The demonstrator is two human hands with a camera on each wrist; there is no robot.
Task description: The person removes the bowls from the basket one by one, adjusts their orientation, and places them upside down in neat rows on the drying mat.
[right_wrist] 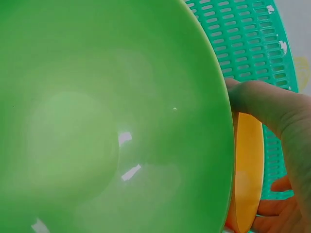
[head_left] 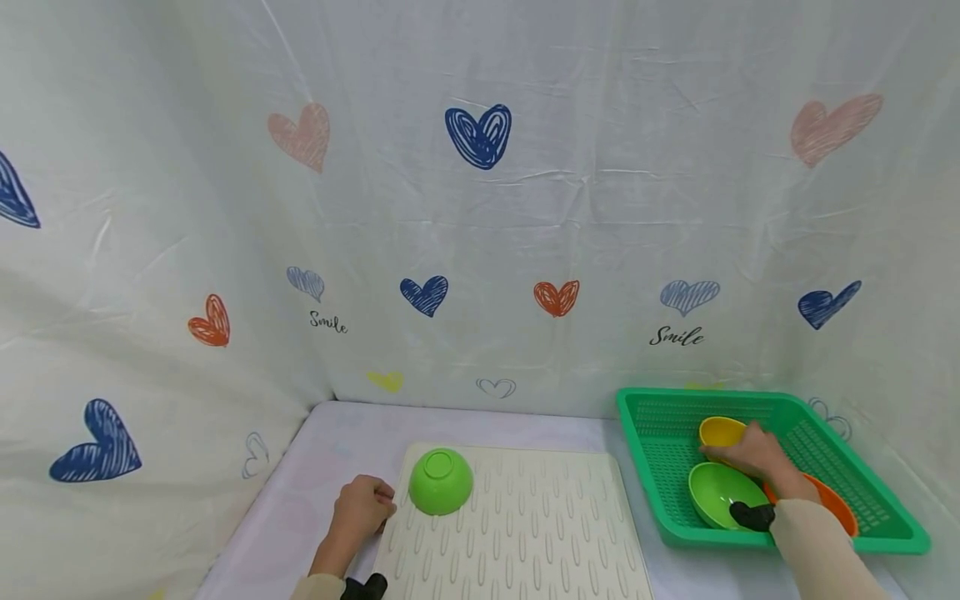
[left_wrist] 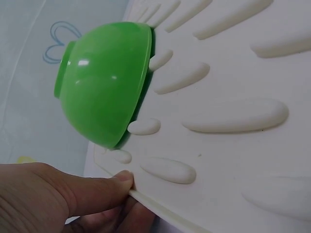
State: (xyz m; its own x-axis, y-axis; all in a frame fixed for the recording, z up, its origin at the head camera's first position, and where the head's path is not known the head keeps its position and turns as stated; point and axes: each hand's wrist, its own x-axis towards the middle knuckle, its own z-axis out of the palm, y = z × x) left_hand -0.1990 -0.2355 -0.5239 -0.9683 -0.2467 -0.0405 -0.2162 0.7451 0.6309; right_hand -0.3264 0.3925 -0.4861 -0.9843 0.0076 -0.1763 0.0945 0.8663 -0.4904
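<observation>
In the green basket [head_left: 663,429], right hand [head_left: 753,454] grips a yellow bowl [head_left: 720,428], thumb at the rim. Shallow green bowl [head_left: 712,490] just beside it, hollow showing; orange bowl [head_left: 836,505] partly behind the forearm. Left hand [head_left: 360,507] pinches the left edge of the white mat [head_left: 536,533], thumb on top. Upturned green bowl [head_left: 440,482] sits near the mat's far left corner.

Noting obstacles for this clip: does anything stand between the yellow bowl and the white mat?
Yes: the left wall of the green basket. The yellow bowl, held by the right hand, sits inside it; the white mat lies outside, to the left.
</observation>
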